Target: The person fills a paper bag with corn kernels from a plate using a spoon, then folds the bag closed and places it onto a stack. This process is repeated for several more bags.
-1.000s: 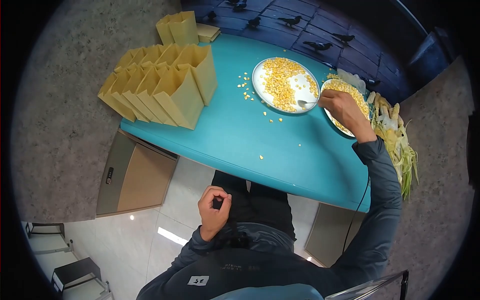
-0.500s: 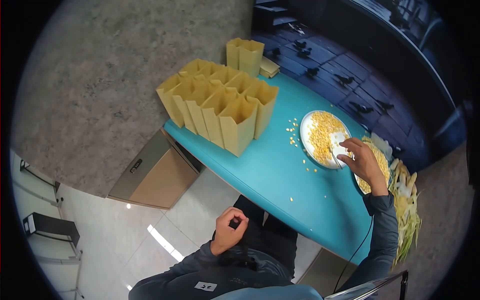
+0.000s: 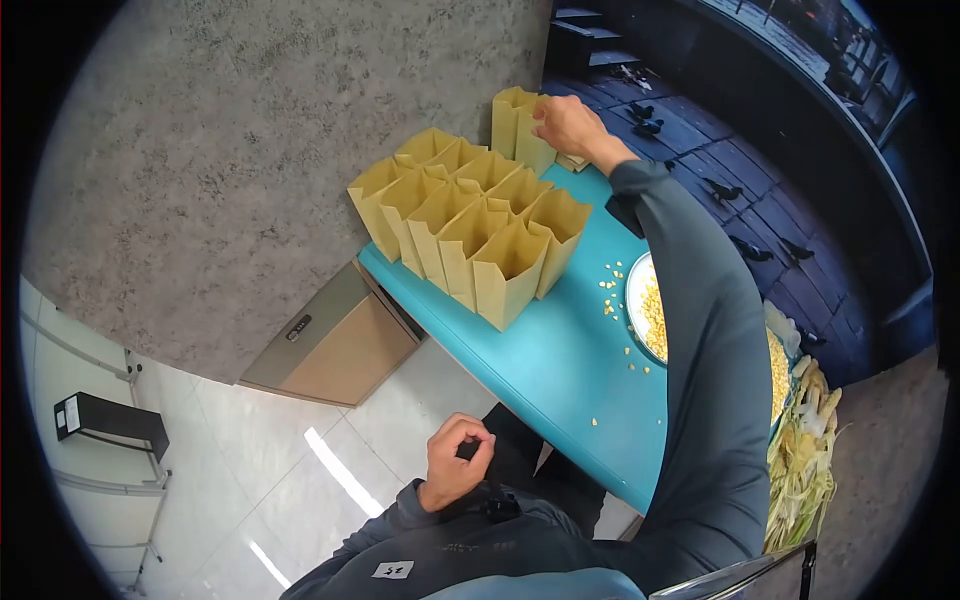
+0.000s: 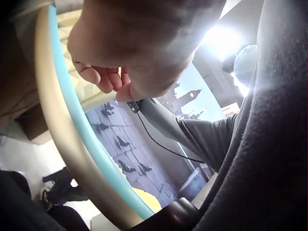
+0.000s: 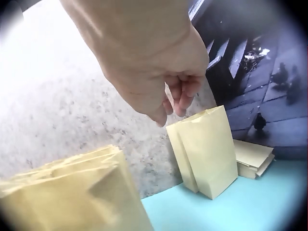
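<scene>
My right hand [image 3: 572, 128] reaches to the back of the table, just over two upright brown paper bags [image 5: 211, 154]. Its thumb and fingers are loosely bent by the bags' top edges, holding nothing. Nearer, a block of standing paper bags [image 3: 508, 292] shows open tops. In front of the lap, my left hand [image 3: 455, 465] hangs loosely curled with nothing visible in it. The round plate [image 3: 633, 290] carries loose corn kernels [image 3: 653, 312]. My right sleeve covers much of this plate, and the spoon is hidden.
Flat folded bags [image 5: 252, 156] lie beside the two rear bags. Several kernels [image 3: 611, 290] are scattered on the turquoise table [image 3: 560, 360]. More kernels [image 3: 778, 370] and corn husks [image 3: 800, 480] are at the right. A grey wall [image 3: 280, 180] borders the left.
My right hand has let go of the spoon at the plate and moved left and back to the rear bags. The head view has turned left. The left hand keeps its pose.
</scene>
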`<state>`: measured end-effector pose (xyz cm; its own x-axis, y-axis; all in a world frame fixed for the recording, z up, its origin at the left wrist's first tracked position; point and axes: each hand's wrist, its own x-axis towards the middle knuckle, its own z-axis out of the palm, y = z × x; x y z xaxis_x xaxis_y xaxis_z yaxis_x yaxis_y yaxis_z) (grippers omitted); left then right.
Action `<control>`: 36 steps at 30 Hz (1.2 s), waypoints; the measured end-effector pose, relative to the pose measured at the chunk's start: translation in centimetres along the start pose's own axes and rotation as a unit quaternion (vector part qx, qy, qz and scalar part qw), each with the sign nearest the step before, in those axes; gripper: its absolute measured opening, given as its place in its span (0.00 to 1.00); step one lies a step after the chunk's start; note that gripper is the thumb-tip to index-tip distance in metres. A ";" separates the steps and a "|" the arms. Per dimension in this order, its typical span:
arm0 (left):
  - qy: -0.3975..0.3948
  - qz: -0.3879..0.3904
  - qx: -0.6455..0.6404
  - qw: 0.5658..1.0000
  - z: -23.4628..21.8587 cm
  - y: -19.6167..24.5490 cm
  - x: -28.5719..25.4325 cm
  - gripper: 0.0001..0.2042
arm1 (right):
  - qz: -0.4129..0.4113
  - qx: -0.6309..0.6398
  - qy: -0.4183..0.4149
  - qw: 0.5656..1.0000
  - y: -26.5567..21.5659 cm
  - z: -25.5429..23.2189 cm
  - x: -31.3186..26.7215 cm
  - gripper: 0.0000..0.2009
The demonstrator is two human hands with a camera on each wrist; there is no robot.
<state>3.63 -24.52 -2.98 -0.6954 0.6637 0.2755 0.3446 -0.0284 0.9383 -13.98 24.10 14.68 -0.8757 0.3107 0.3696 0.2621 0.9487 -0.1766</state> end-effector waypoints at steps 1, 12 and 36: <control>0.010 0.002 0.021 1.000 -0.1 -0.3 0.1 0.06 | -0.002 0.005 0.000 1.000 0.0 0.3 1.4 0.18; -0.010 -0.003 0.029 1.000 2.0 -0.9 1.9 0.05 | 0.049 -0.131 -0.137 0.981 -1.2 2.9 5.8 0.20; -0.007 0.035 0.015 0.999 0.5 -1.2 0.7 0.06 | 0.083 -0.044 -0.016 0.995 -1.7 -5.1 -7.7 0.27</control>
<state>3.03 -23.68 -4.01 -0.6603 0.6715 0.3363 0.4108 -0.0519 0.9102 -5.61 20.41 16.81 -0.8293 0.4636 0.3120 0.4378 0.8860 -0.1528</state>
